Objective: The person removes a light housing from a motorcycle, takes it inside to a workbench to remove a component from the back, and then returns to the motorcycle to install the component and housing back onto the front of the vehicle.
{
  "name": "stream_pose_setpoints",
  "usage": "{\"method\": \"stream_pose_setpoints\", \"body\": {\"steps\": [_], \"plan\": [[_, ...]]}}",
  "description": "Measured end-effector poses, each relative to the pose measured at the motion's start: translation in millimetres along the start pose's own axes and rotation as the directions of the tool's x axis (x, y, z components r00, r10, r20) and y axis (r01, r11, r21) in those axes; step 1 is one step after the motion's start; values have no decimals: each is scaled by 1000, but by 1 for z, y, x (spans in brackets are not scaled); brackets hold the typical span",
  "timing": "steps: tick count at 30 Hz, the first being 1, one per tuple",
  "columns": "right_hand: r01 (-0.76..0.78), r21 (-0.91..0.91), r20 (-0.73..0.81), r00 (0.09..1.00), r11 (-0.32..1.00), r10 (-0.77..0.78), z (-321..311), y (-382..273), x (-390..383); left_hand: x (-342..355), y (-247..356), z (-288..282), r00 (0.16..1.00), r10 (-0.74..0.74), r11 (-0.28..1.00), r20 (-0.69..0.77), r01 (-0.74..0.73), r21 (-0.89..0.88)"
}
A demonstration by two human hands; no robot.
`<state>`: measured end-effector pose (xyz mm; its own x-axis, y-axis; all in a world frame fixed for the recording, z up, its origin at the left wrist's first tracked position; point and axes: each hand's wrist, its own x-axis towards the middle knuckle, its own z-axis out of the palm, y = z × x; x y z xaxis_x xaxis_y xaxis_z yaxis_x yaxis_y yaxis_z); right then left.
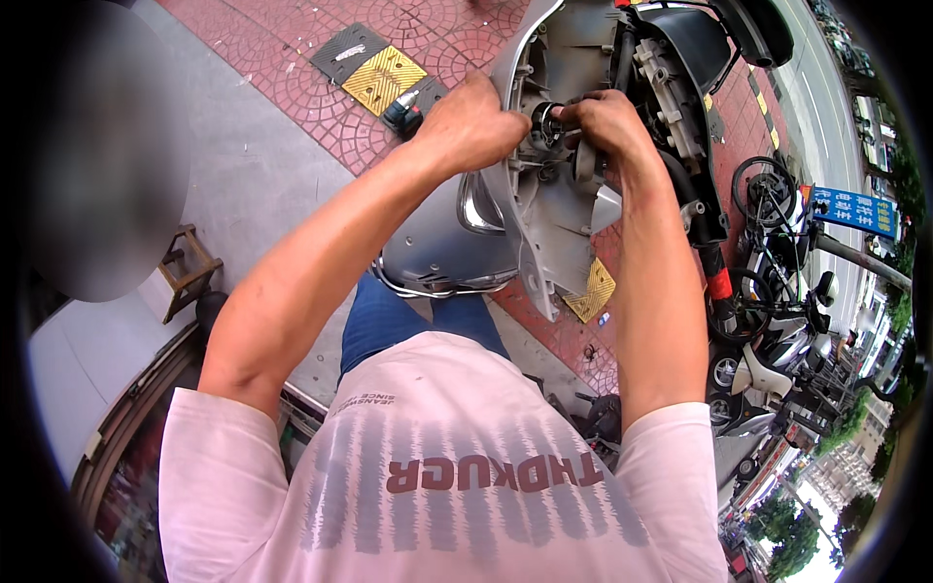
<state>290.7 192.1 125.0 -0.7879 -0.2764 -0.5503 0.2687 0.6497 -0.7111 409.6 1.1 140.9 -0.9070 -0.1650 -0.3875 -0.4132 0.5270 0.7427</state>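
Note:
A grey scooter body panel [559, 228] stands before me, its ribbed, dusty inner side turned toward me. My left hand [474, 124] is closed over the panel's left edge, the thumb side close to a round black ring-shaped part [546, 126] set in the panel. On the other side of that ring is my right hand [604, 121], its fingers bent and pinched at the ring's rim. The fingertips partly cover the ring, and what lies behind the panel is hidden. Beneath my left forearm shows a glossy grey scooter cover [442, 255] with a clear lamp [478, 206].
A power drill [402, 115] lies beside a black and yellow ramp [385, 80] on the red paving. The scooter's dark frame [671, 102] and a red-banded tube [717, 282] are at the right. Parked scooters [763, 379] line the roadside. A wooden stool [187, 267] stands left.

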Motion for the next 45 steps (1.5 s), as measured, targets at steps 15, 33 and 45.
{"method": "stream_pose_setpoints", "body": {"steps": [15, 33, 45], "plan": [[-91, -187, 132, 984, 978, 117, -5, -36, 22, 36, 6, -20, 972, -141, 921, 188, 199, -335], [-93, 6, 144, 985, 996, 91, -12, -27, 12, 49, -5, -18, 975, -147, 921, 164, 195, -336], [198, 13, -586, 796, 980, -153, 20, 25, 4, 0, 2, 10, 988, -21, 999, -155, 25, 28]]}}
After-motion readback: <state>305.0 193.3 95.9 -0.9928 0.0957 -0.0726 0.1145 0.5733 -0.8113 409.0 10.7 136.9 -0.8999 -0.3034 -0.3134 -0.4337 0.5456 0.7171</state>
